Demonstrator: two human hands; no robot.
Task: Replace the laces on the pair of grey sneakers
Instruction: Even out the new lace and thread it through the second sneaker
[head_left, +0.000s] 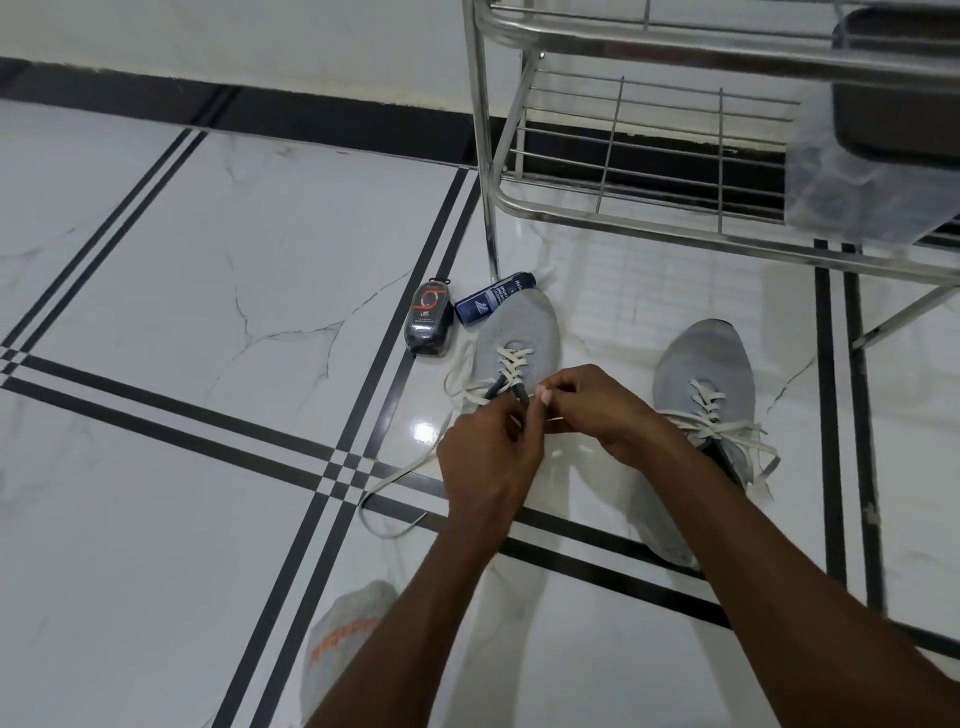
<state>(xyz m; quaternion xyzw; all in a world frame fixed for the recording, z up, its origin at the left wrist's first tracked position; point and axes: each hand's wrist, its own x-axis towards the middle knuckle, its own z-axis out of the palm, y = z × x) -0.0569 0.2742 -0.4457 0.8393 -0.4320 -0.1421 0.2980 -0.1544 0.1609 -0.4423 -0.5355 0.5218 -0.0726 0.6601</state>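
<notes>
Two grey sneakers are set on the white tiled floor (208, 260), toes pointing away from the camera. Landmark: the left sneaker (519, 332).

- The left sneaker is partly laced with a cream lace (511, 364); crossings are seen over the forefoot only. The lace's loose run (387, 480) is trailed off to the near left of the sneaker, looped across the black tile stripes.
- The left hand (485, 457) is held over the sneaker's throat, fingers curled; a lace section appears to be pinched, contact partly hidden by the knuckles.
- The right hand (597, 410) is placed just beside the left hand, on the sneaker's right edge; thumb and forefinger are closed on a thin lace end (553, 418).
- The right sneaker (706, 374) is set well apart to the right of the left sneaker, fully laced in cream, lace ends loose beside it.
- A dark oval packet (428, 325) and a blue can (493, 299) are laid just beyond the left sneaker's toe; the can is touching or nearly touching the toe.
- A steel rack (623, 208) is stood beyond and to the right.
- A grey sock with orange marking (345, 634) is seen nearer the camera, to the sneaker's left.
</notes>
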